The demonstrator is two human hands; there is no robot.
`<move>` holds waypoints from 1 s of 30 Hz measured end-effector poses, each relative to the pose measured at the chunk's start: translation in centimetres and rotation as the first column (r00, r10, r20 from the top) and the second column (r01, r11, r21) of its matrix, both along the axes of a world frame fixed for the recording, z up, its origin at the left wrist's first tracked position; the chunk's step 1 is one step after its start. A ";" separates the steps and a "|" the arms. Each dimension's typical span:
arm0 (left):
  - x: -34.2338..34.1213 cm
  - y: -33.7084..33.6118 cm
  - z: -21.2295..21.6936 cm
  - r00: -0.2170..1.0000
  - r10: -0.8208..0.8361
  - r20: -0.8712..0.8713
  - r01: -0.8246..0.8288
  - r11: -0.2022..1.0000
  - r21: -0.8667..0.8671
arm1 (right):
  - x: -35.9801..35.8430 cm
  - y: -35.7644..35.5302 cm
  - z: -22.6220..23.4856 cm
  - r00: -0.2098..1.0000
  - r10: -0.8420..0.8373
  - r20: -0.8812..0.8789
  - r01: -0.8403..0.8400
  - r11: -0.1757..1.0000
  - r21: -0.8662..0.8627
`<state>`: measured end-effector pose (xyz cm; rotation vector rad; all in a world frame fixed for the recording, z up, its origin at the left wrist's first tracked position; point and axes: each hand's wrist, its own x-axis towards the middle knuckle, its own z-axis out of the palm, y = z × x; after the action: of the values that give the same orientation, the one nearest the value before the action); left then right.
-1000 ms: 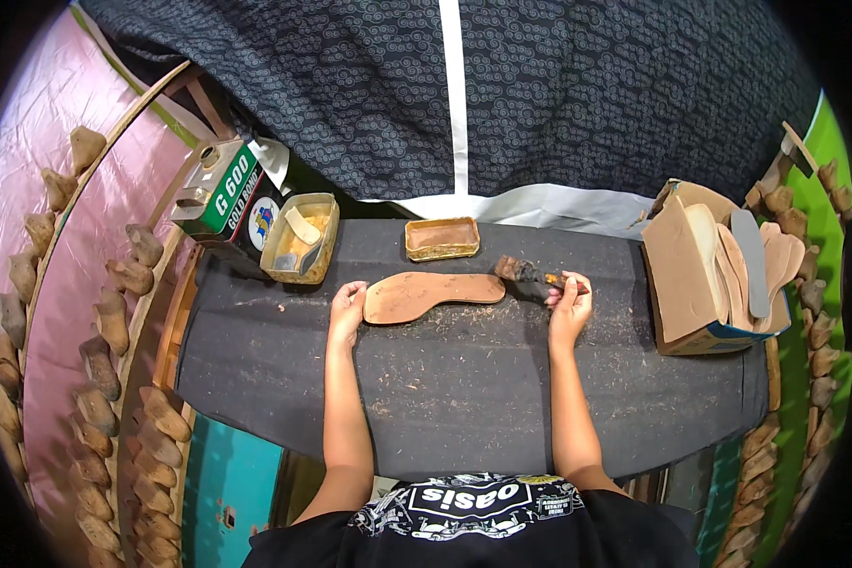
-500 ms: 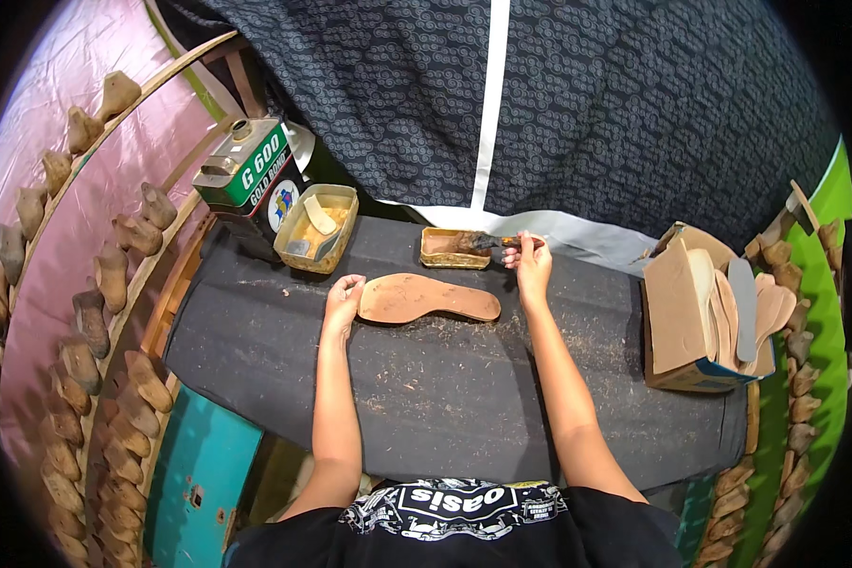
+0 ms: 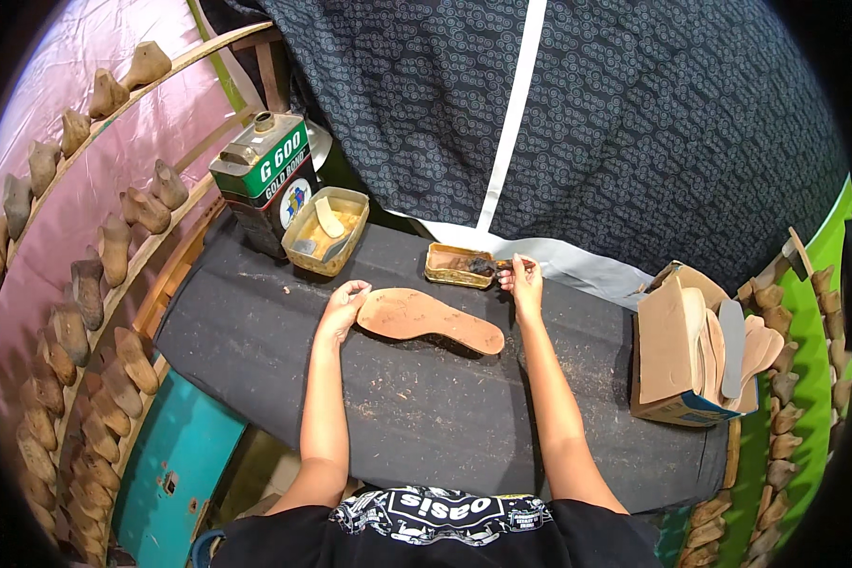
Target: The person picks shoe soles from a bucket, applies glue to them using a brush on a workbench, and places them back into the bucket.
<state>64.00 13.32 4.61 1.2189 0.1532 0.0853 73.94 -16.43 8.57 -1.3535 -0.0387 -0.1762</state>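
Note:
A tan shoe insole (image 3: 431, 320) is pinched at its left end by my left hand (image 3: 344, 308), held just over the dark table cover. My right hand (image 3: 523, 282) grips the handle of a brush (image 3: 488, 266). Its dark, clotted bristles rest in a small rectangular tin (image 3: 447, 277) with brownish residue, at the back of the table. The tin sits beyond the insole, close to my right fingers.
At the back left stand a green and black metal can (image 3: 267, 180) and a plastic tub (image 3: 314, 268) with cut pieces inside. A cardboard box (image 3: 667, 355) of insoles stands at the right. Racks of wooden shoe lasts (image 3: 87, 293) flank the table (image 3: 426, 417), which carries scattered shavings.
The insole has tilted, its right end now lower in view. The brush has dipped further into the tin. The whole view has turned slightly.

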 end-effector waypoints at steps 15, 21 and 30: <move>-0.1 0.2 0.7 0.998 -0.046 0.034 0.051 0.988 -0.145 | -6.9 -3.9 -0.2 0.999 0.023 -0.043 -0.027 0.993 -0.112; -0.6 0.3 1.4 0.996 -0.065 0.054 0.075 0.977 -0.199 | -11.9 -4.1 1.4 0.850 0.401 -0.341 -0.312 0.906 0.287; -0.9 -0.7 2.6 0.980 -0.166 0.108 0.187 0.955 -0.232 | -17.1 -3.4 4.1 0.559 0.815 -0.152 -0.541 0.497 0.679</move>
<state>63.11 12.64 7.19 0.9791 -0.0229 -0.0361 56.86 -19.84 12.71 -0.6394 -0.1340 0.8153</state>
